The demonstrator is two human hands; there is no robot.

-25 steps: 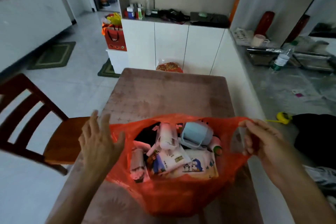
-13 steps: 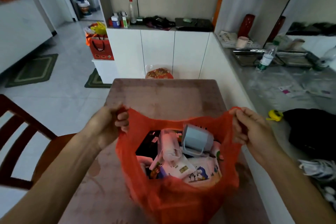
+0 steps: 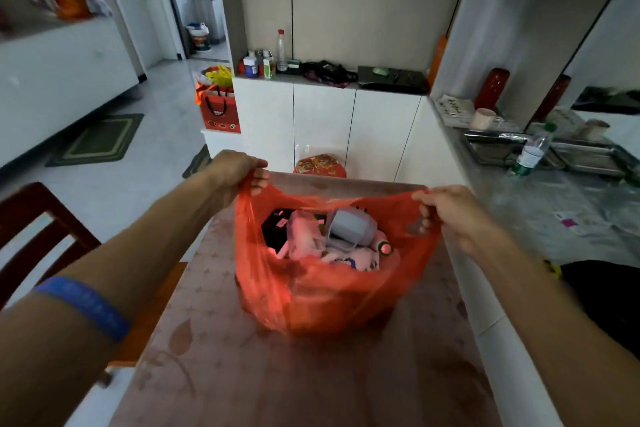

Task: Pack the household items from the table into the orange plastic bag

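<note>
The orange plastic bag (image 3: pixel 322 298) stands on the brown table (image 3: pixel 311 374), its mouth stretched wide. My left hand (image 3: pixel 235 170) grips the bag's left handle and my right hand (image 3: pixel 450 211) grips the right handle, both raised above the table. Inside the bag lie a grey-blue cup (image 3: pixel 351 227), a pink wrapped pack (image 3: pixel 303 236), white printed packets (image 3: pixel 353 258), a small tube with a green cap (image 3: pixel 384 248) and something black (image 3: pixel 273 230).
A wooden chair (image 3: pixel 38 218) stands at the table's left. A white cabinet (image 3: pixel 325 121) with bottles is behind the table, and a red gift bag (image 3: pixel 220 109) sits beside it. The grey counter (image 3: pixel 540 198) on the right holds trays and a water bottle (image 3: pixel 530 152).
My left hand closed on the bag's left handle. Both hands then rose and moved farther from me, pulling the bag's mouth up and wide. The view shifted back.
</note>
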